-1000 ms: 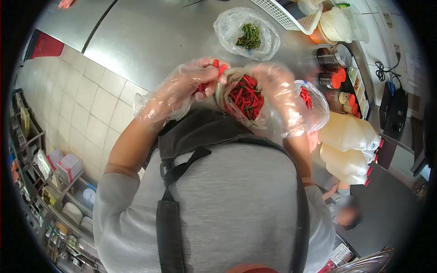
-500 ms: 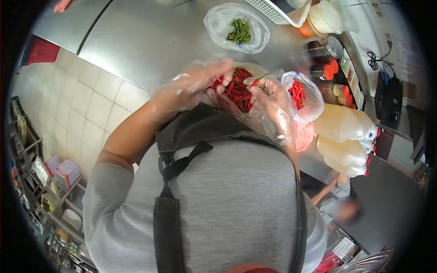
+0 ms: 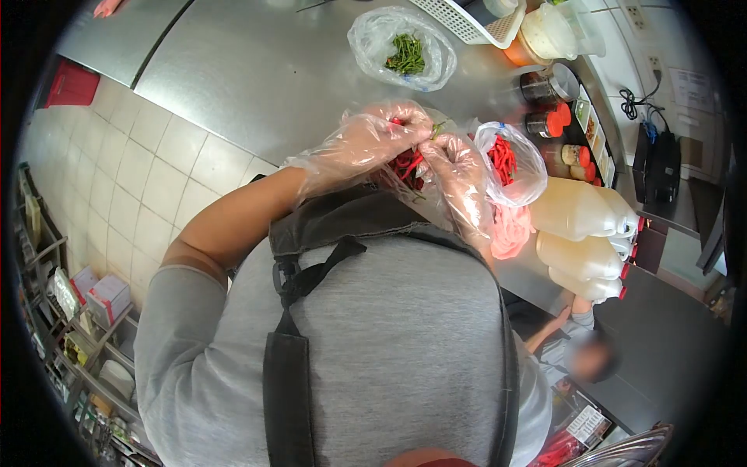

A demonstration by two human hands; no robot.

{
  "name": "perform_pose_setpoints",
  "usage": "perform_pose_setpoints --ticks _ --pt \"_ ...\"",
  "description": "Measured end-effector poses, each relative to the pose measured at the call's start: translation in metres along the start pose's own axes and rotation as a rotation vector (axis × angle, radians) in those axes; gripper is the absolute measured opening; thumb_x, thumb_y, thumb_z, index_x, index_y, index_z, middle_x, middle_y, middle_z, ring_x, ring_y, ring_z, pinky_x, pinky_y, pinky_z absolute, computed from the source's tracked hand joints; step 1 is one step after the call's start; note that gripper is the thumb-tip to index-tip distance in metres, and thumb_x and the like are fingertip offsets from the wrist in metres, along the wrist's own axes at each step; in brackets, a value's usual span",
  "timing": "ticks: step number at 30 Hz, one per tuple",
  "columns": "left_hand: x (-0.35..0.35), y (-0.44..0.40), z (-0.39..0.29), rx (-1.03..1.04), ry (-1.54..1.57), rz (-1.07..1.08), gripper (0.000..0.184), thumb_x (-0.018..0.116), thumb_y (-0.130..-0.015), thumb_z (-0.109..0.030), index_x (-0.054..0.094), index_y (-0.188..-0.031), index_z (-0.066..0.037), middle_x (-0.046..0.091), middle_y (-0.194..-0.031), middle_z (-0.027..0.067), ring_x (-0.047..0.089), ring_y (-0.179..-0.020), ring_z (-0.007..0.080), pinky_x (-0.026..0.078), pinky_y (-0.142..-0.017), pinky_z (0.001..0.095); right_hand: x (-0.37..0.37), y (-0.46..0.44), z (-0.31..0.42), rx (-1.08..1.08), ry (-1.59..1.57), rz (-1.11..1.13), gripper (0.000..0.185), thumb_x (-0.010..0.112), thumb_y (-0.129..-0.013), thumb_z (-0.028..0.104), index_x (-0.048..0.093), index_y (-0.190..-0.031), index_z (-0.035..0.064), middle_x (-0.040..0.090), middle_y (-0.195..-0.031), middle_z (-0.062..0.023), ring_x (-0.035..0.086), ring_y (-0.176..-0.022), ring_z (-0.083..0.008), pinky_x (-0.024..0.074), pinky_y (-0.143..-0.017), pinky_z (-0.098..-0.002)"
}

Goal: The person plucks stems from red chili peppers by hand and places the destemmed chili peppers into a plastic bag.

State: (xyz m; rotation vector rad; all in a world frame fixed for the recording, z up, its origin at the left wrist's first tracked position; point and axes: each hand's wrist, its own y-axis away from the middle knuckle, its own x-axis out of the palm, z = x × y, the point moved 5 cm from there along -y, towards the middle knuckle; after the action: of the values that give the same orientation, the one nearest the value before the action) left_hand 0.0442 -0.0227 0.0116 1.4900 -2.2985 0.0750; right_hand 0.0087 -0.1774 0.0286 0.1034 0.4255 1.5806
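Observation:
Both of my hands wear clear plastic gloves and meet above a bag of red chilies (image 3: 408, 167), largely hidden under them. My left hand (image 3: 393, 128) is closed, with red chili showing between its fingers. My right hand (image 3: 459, 175) pinches a red chili close to its green stem, its fingertips touching those of my left hand. On the right, a clear bag holds red chilies (image 3: 503, 161). Farther back lies an open clear bag (image 3: 366, 39) with green stems (image 3: 405, 54) inside.
Pink plastic (image 3: 510, 232) and large jugs of pale liquid (image 3: 576, 208) stand at the right. Behind them are jars with red lids (image 3: 548, 122) and a white basket (image 3: 467, 25). Another person (image 3: 572, 350) is at the lower right.
My left hand has come back from the left and moved up to my right hand, over the chili bag. The fingertips of both hands now meet around a chili stem.

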Motion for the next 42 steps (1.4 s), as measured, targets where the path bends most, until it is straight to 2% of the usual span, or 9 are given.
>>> perform_pose_setpoints --ticks 3,5,8,14,20,27,33,38,42 --pt "0.002 -0.002 0.005 -0.065 -0.13 0.106 0.02 0.062 -0.097 -0.024 0.064 -0.102 -0.005 0.065 -0.093 0.0012 0.058 -0.086 0.0065 0.049 -0.078 0.0238 -0.001 0.0 -0.004 -0.035 0.052 -0.031 0.015 0.068 -0.093 0.013 0.066 -0.097 -0.0007 0.065 -0.08 -0.0012 0.057 -0.072 -0.0059 0.0453 -0.065 -0.022" --pt "0.001 -0.003 0.012 -0.15 0.127 0.064 0.022 0.062 -0.096 -0.025 0.064 -0.103 -0.004 0.067 -0.093 0.0045 0.059 -0.084 0.0078 0.05 -0.077 0.0252 -0.003 -0.001 -0.001 -0.074 0.029 -0.052 0.015 0.067 -0.093 0.013 0.066 -0.098 -0.0011 0.065 -0.081 -0.001 0.057 -0.072 -0.0059 0.0456 -0.066 -0.0219" --pt "-0.001 0.0 0.007 -0.156 0.114 0.089 0.024 0.062 -0.096 -0.025 0.063 -0.107 -0.003 0.067 -0.096 0.0065 0.06 -0.087 0.0097 0.05 -0.078 0.0262 -0.008 -0.001 0.01 -0.055 -0.162 -0.134 0.015 0.065 -0.093 0.011 0.066 -0.101 -0.0027 0.066 -0.083 -0.0014 0.057 -0.073 -0.0063 0.0465 -0.067 -0.0216" --pt "0.0 0.002 0.004 -0.124 -0.076 0.113 0.025 0.062 -0.098 -0.025 0.063 -0.112 -0.005 0.065 -0.102 0.0033 0.057 -0.094 0.0094 0.048 -0.083 0.0268 -0.002 -0.003 0.007 -0.104 -0.321 -0.042 0.018 0.066 -0.091 0.006 0.064 -0.106 -0.0048 0.068 -0.09 -0.0059 0.06 -0.077 -0.0088 0.0486 -0.07 -0.0225" --pt "0.001 0.001 -0.008 0.055 -0.226 0.207 0.022 0.063 -0.096 -0.027 0.063 -0.103 -0.006 0.062 -0.098 0.0021 0.055 -0.095 0.0105 0.046 -0.085 0.029 0.009 0.003 0.019 -0.171 -0.582 -0.113 0.016 0.067 -0.09 0.004 0.062 -0.104 -0.0023 0.068 -0.09 -0.0077 0.061 -0.077 -0.0106 0.0498 -0.072 -0.024" --pt "0.0 -0.004 -0.001 0.034 -0.184 0.251 0.02 0.063 -0.096 -0.027 0.062 -0.099 -0.006 0.061 -0.096 0.0024 0.054 -0.093 0.0108 0.045 -0.085 0.0288 -0.008 -0.002 0.006 -0.244 -0.421 -0.046 0.009 0.065 -0.091 0.001 0.062 -0.1 -0.0001 0.067 -0.091 -0.0076 0.061 -0.078 -0.0097 0.0489 -0.069 -0.0228" --pt "-0.002 0.0 -0.01 -0.03 -0.143 0.326 0.019 0.064 -0.096 -0.026 0.062 -0.097 -0.007 0.061 -0.096 0.0007 0.053 -0.091 0.01 0.045 -0.082 0.0286 -0.01 0.003 0.009 -0.138 -0.284 -0.041 0.012 0.066 -0.09 0.0 0.06 -0.101 -0.0006 0.066 -0.091 -0.0072 0.061 -0.077 -0.0102 0.049 -0.068 -0.0227" --pt "-0.003 0.002 -0.014 -0.048 -0.071 0.39 0.019 0.063 -0.096 -0.029 0.062 -0.091 -0.01 0.056 -0.08 -0.0038 0.046 -0.073 0.0045 0.038 -0.063 0.0217 -0.012 -0.008 -0.017 0.043 -0.718 0.196 0.016 0.066 -0.089 0.0 0.059 -0.103 -0.001 0.065 -0.096 -0.0099 0.063 -0.083 -0.0149 0.0534 -0.072 -0.0261" --pt "-0.007 0.001 -0.005 -0.162 -0.091 0.403 0.021 0.063 -0.095 -0.03 0.062 -0.089 -0.01 0.052 -0.071 -0.0033 0.044 -0.064 0.005 0.035 -0.056 0.022 -0.016 -0.008 -0.022 0.085 -1.014 0.144 0.018 0.066 -0.088 -0.001 0.06 -0.105 -0.0013 0.065 -0.097 -0.0118 0.064 -0.084 -0.0173 0.0554 -0.074 -0.0278"
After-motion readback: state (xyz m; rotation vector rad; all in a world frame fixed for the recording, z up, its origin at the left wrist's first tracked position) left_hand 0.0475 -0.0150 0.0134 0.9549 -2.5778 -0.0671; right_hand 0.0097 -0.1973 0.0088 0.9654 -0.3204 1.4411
